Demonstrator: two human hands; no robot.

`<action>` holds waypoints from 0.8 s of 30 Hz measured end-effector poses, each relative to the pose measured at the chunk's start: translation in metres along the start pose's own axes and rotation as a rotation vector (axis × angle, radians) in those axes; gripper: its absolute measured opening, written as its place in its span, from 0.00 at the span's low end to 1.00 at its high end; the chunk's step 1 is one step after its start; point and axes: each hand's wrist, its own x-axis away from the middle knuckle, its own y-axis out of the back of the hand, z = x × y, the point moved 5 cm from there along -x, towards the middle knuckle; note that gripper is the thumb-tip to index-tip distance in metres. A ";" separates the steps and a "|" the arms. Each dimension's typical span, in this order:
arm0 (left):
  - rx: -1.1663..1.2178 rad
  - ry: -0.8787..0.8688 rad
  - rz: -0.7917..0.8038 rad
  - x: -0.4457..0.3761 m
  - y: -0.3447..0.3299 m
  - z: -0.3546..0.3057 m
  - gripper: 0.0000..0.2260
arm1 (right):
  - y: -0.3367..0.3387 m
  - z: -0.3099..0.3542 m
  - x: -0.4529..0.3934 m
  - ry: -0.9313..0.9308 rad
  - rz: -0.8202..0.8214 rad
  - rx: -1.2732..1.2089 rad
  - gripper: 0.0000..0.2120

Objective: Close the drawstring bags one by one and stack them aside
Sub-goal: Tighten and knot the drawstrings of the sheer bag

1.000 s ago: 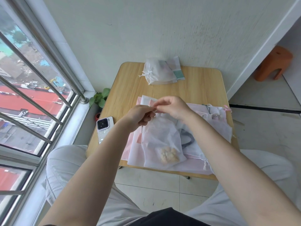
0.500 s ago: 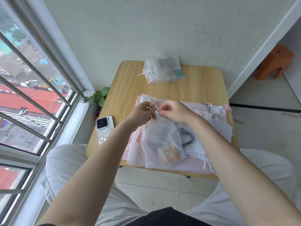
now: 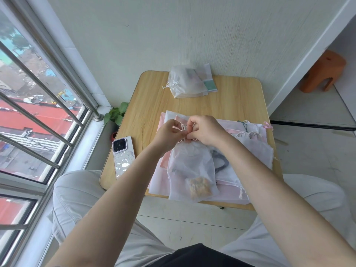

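A sheer white drawstring bag (image 3: 190, 166) with a tan lump in its bottom corner lies on a pile of white and pink bags (image 3: 248, 151) at the table's near side. Its neck is gathered between my hands. My left hand (image 3: 169, 134) pinches the cord at the neck from the left. My right hand (image 3: 205, 130) pinches the cord from the right, fingertips nearly touching the left ones. A small stack of closed bags (image 3: 185, 81) sits at the table's far edge by the wall.
A phone (image 3: 123, 156) lies on the wooden table (image 3: 238, 101) to the left of the pile. A window with metal bars runs along the left, with a small green plant (image 3: 116, 114) beside the table. An orange stool (image 3: 323, 72) stands at the right.
The bag's mouth has been drawn tight. My hands have come together over the neck and now work the cord ends. The bag has shifted slightly toward me.
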 end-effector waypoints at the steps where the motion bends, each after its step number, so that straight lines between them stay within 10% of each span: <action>1: 0.037 0.012 -0.027 0.000 0.001 0.000 0.10 | 0.001 0.001 0.000 0.004 -0.020 0.010 0.10; 24: -0.139 0.002 -0.076 0.005 0.008 -0.015 0.06 | -0.016 0.004 -0.010 0.091 0.003 0.562 0.06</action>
